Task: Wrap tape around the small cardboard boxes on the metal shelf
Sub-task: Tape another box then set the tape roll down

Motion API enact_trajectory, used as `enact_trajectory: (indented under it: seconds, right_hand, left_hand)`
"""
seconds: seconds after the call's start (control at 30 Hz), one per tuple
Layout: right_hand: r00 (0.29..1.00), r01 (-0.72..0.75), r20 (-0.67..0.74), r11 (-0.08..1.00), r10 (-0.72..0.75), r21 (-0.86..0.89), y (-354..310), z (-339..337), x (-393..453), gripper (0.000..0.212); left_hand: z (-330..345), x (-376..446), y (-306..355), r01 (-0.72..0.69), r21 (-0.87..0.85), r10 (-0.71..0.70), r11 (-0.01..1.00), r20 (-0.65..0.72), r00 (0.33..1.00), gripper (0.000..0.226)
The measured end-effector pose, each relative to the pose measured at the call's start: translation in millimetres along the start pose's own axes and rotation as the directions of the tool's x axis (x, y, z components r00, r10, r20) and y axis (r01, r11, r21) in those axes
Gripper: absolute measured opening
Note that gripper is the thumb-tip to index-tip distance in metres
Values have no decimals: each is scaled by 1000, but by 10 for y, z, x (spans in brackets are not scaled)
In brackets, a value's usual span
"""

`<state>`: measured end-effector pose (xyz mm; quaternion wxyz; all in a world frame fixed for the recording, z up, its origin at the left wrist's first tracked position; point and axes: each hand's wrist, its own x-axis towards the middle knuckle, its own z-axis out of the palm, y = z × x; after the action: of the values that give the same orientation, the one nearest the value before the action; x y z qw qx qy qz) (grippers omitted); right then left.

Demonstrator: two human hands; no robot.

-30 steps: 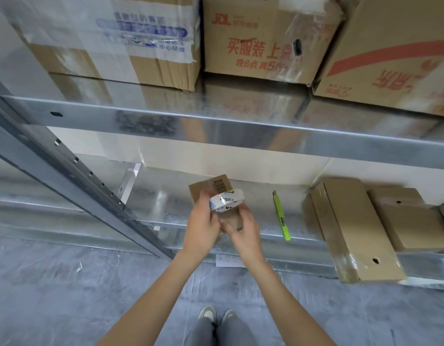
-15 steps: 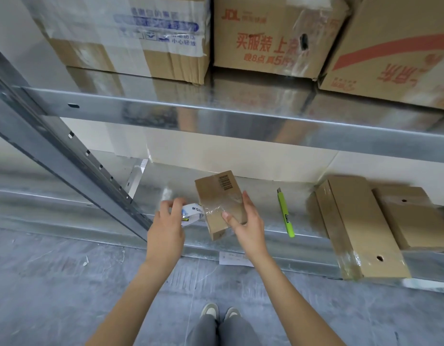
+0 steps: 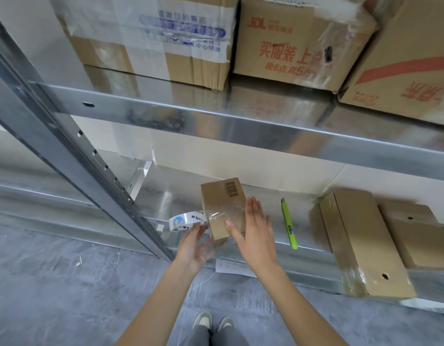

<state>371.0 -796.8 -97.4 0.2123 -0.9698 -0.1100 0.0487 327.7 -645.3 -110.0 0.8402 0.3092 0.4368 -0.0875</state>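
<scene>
A small cardboard box [image 3: 222,208] with a barcode and clear tape around its middle stands on the lower metal shelf [image 3: 166,196]. My right hand [image 3: 255,236] lies flat against the box's right side, fingers straight, thumb on its front face. My left hand [image 3: 193,248] is blurred and spread, palm up, just below and left of the box, holding nothing. The white tape roll [image 3: 187,221] lies on the shelf right beside the box's left side, above my left fingers.
A green utility knife [image 3: 289,226] lies right of the box. Two more cardboard boxes, one long and taped [image 3: 360,243] and one flatter [image 3: 415,236], sit at the right. A slanted metal upright [image 3: 66,156] stands left. Large cartons [image 3: 298,41] fill the upper shelf.
My left hand has let go of the tape roll, which now lies on the shelf, and moved toward the box. My right hand's fingers have straightened against the box.
</scene>
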Motion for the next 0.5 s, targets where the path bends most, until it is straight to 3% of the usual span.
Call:
enact_trajectory:
  seconds: [0.2,0.5]
  right_hand:
    - [996,81,51,973,-72,-217,-180,53,-14,58]
    - [990,141,71,952,-126,-273,-264,38,-5,55]
  left_hand:
    - [10,1,-3,1,-67,-3,998,-18,1000,17]
    - [14,10,-8,32,-76,-32,997,0,999,9]
